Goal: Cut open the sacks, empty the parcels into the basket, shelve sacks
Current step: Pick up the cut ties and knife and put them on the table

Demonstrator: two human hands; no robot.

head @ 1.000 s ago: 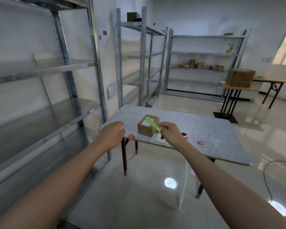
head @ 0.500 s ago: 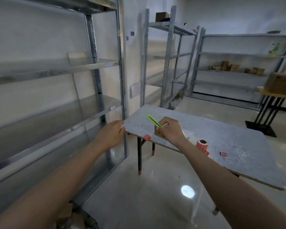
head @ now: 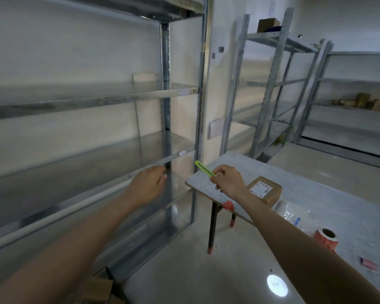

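The parcel (head: 265, 189) is a small brown cardboard box with a white label on top. It lies flat on the grey table (head: 329, 194) near the corner closest to me, just behind my right wrist. I judge it light and stiff enough to lift one-handed. The corners look square, so I would take it across two opposite sides, thumb on one wall and fingers on the other, keeping off the label face.

Just beside it, toward me, lies a crumpled sheet of clear plastic (head: 292, 212). It may be an emptied sack, though glare and blur keep me from being sure. If so, it will be limp and slippery, best gathered by a bunched edge.

My right hand (head: 229, 179) is clenched around the handle of a bright green cutter (head: 203, 168), whose tip points up and left past the table corner. My left hand (head: 148, 185) holds nothing, fingers loosely curled, at the front lip of the metal shelf rack (head: 180, 91). I cannot tell whether it touches the rack.

Further right on the table sits a red label roll (head: 326, 238). Low at my left, some cardboard (head: 99, 288) pokes into view.
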